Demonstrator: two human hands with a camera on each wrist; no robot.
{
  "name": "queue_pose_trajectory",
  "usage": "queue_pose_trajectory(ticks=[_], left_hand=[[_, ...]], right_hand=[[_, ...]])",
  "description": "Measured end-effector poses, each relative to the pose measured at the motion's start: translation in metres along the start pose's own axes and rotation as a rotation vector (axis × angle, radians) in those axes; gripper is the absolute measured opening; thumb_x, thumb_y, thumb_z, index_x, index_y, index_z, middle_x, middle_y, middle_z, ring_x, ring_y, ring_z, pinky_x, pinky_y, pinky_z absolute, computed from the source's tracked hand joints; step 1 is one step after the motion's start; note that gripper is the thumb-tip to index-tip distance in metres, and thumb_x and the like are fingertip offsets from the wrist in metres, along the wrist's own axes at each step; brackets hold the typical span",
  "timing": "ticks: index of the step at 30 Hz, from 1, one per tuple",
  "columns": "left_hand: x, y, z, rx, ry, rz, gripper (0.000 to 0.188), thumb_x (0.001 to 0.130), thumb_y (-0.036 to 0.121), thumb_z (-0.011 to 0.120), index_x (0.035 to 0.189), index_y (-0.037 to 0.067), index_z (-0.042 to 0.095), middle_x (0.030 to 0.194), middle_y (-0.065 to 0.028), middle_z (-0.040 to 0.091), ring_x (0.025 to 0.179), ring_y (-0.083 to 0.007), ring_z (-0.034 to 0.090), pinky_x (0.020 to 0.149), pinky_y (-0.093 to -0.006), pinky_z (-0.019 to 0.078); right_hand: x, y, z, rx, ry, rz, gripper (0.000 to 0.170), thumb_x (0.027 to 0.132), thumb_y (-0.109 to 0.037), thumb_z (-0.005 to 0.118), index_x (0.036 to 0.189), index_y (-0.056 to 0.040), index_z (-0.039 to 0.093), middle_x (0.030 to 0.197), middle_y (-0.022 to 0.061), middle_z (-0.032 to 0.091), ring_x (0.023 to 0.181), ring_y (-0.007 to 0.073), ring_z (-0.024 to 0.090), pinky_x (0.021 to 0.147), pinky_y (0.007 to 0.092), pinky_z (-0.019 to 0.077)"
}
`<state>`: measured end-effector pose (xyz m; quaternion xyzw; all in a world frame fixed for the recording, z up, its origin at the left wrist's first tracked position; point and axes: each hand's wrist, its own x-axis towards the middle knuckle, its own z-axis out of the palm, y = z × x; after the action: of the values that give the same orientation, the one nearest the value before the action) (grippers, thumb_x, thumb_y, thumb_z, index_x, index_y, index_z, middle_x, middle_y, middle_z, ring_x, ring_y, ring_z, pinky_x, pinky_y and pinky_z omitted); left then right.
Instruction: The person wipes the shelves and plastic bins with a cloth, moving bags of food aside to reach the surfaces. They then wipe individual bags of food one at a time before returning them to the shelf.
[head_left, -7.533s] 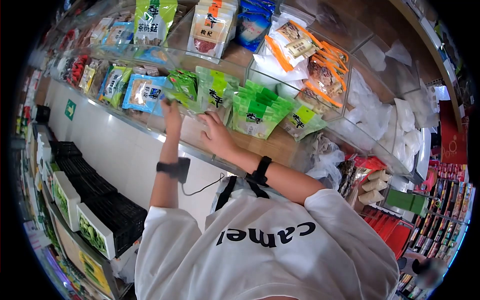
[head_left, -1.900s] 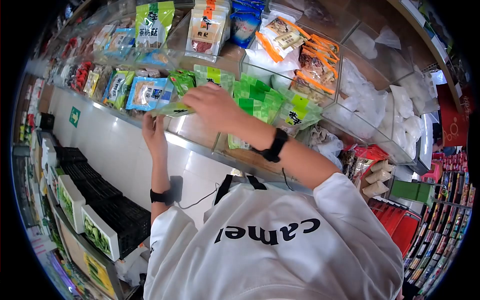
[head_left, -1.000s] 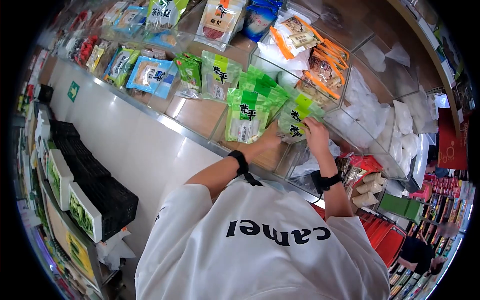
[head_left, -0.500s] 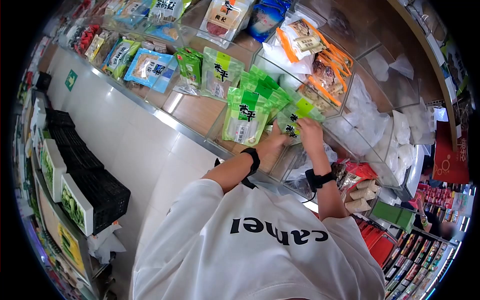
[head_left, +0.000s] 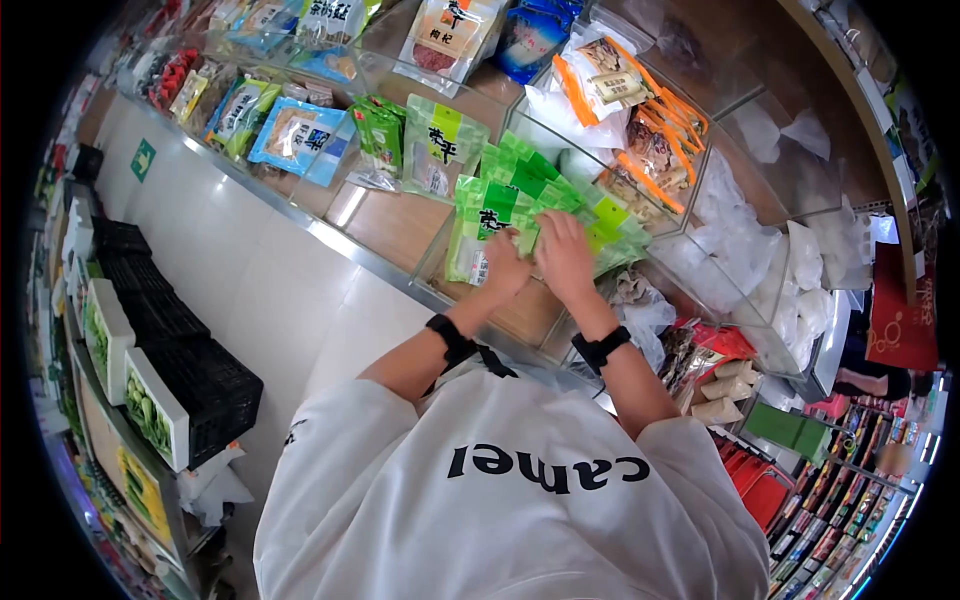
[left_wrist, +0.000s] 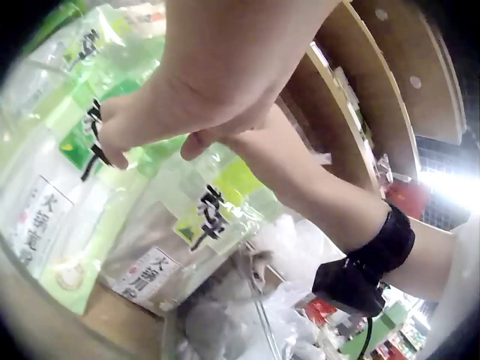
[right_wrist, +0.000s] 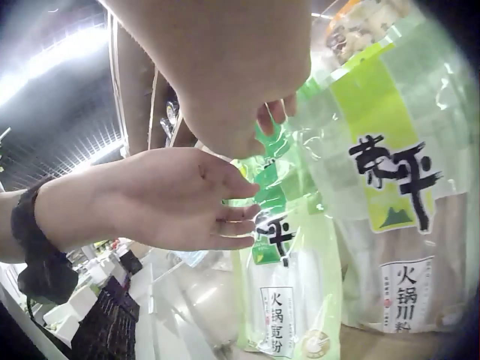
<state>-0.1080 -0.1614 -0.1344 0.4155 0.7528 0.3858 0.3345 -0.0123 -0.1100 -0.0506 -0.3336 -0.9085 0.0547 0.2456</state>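
Two green-and-clear packets stand out in the near bin: the front packet (head_left: 468, 230), with white contents, and a light-green packet (head_left: 625, 240) to its right. My left hand (head_left: 507, 268) has its bent fingers at the upper part of the front packet (right_wrist: 296, 300). Beside it, my right hand (head_left: 566, 258) curls its fingers at the same packet's upper right edge, the fingertips partly hidden. Seen in the right wrist view, the left hand (right_wrist: 165, 199) lies just below the right hand (right_wrist: 240, 90). More green packets (head_left: 525, 160) lean behind.
Clear dividers separate the bins. A taller green packet (head_left: 440, 150) and a blue packet (head_left: 300, 140) are to the left, orange-edged bags (head_left: 655, 150) behind, and plastic bags (head_left: 735, 225) to the right. Black crates (head_left: 200, 385) stand across the aisle.
Both hands have moved left from the light-green packet at the right to the front packet. Earlier they were farther left, holding a packet over the neighbouring bin.
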Motion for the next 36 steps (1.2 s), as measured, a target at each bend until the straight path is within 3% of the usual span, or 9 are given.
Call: queue_pose_trajectory(ticks=[3,10,15,19,21,24,28,30,36], left_hand=[[0.014,-0.014,-0.035,0.11,0.345,0.067,0.052,0.066,0.012,0.062,0.114,0.009,0.041,0.113,-0.0189,0.043,0.112,-0.0354,0.033,0.091,-0.0423,0.0271],[0.043,-0.027,-0.058,0.242,0.236,-0.106,0.04,0.069,0.014,0.058,0.107,0.019,0.051,0.12,-0.0169,0.044,0.111,-0.0329,0.039,0.092,-0.044,0.0268],[0.041,-0.043,-0.059,0.059,0.434,0.227,0.034,0.068,0.006,0.056,0.102,0.01,0.053,0.11,-0.0164,0.049,0.1,-0.029,0.047,0.086,-0.0367,0.0353],[0.028,-0.02,-0.076,-0.207,0.34,0.06,0.032,0.07,0.0,0.053,0.101,0.005,0.051,0.104,-0.0151,0.049,0.097,-0.0279,0.048,0.08,-0.0318,0.0405],[0.027,-0.007,-0.079,-0.357,0.4,0.216,0.028,0.074,-0.003,0.052,0.101,0.002,0.051,0.102,-0.0101,0.051,0.095,-0.0181,0.049,0.074,-0.0238,0.0434],[0.032,0.012,-0.084,-0.465,0.289,0.233,0.029,0.076,-0.003,0.052,0.104,0.002,0.049,0.104,-0.0103,0.05,0.098,-0.0198,0.048,0.081,-0.0276,0.0417],[0.046,0.001,-0.08,-0.316,0.168,0.275,0.031,0.076,-0.002,0.052,0.107,0.002,0.048,0.107,-0.0107,0.048,0.103,-0.0216,0.046,0.088,-0.0303,0.0372],[0.048,-0.01,-0.071,-0.307,0.191,0.317,0.034,0.073,-0.004,0.05,0.106,0.004,0.048,0.108,-0.0136,0.044,0.103,-0.0239,0.045,0.075,-0.0298,0.044],[0.04,-0.005,-0.071,-0.283,0.181,0.348,0.035,0.073,-0.006,0.048,0.106,0.004,0.049,0.106,-0.014,0.044,0.103,-0.0258,0.044,0.076,-0.0296,0.0429]], right_hand=[[0.01,-0.006,0.028,-0.085,0.024,-0.055,0.032,0.069,-0.004,0.051,0.1,-0.0001,0.053,0.104,0.014,0.05,0.097,0.0281,0.046,0.082,0.0366,0.0367],[0.038,-0.014,0.05,-0.41,-0.045,0.06,0.022,0.069,-0.008,0.052,0.091,-0.004,0.054,0.089,0.0115,0.053,0.085,0.023,0.048,0.075,0.0343,0.0347],[0.032,-0.013,0.038,-0.315,-0.102,-0.046,0.011,0.068,-0.01,0.053,0.079,-0.0063,0.055,0.076,0.0057,0.053,0.081,0.021,0.048,0.073,0.0348,0.0342],[0.029,-0.023,0.008,-0.1,0.033,0.027,0.003,0.071,-0.01,0.056,0.071,-0.0081,0.054,0.075,0.005,0.053,0.08,0.0214,0.048,0.071,0.0338,0.0339],[0.031,-0.026,-0.004,-0.028,0.087,0.063,0.006,0.072,-0.011,0.058,0.07,-0.0083,0.054,0.073,0.0048,0.053,0.079,0.022,0.048,0.07,0.0341,0.0336],[0.033,-0.021,-0.013,-0.024,0.132,0.123,0.004,0.073,-0.01,0.056,0.071,-0.0072,0.054,0.075,0.0055,0.053,0.08,0.0221,0.047,0.071,0.0347,0.0342],[0.025,-0.009,-0.006,-0.025,0.055,0.171,0.005,0.073,-0.011,0.058,0.072,-0.007,0.055,0.075,0.0056,0.053,0.08,0.0229,0.047,0.07,0.0355,0.0355],[0.021,-0.005,0.001,-0.029,0.02,0.181,0.005,0.073,-0.011,0.058,0.072,-0.0071,0.055,0.075,0.0057,0.053,0.08,0.023,0.048,0.07,0.0358,0.0359],[0.022,-0.002,0.002,-0.037,0.151,0.169,0.005,0.074,-0.012,0.059,0.071,-0.008,0.057,0.077,0.0042,0.052,0.081,0.0227,0.047,0.071,0.0355,0.0369]])
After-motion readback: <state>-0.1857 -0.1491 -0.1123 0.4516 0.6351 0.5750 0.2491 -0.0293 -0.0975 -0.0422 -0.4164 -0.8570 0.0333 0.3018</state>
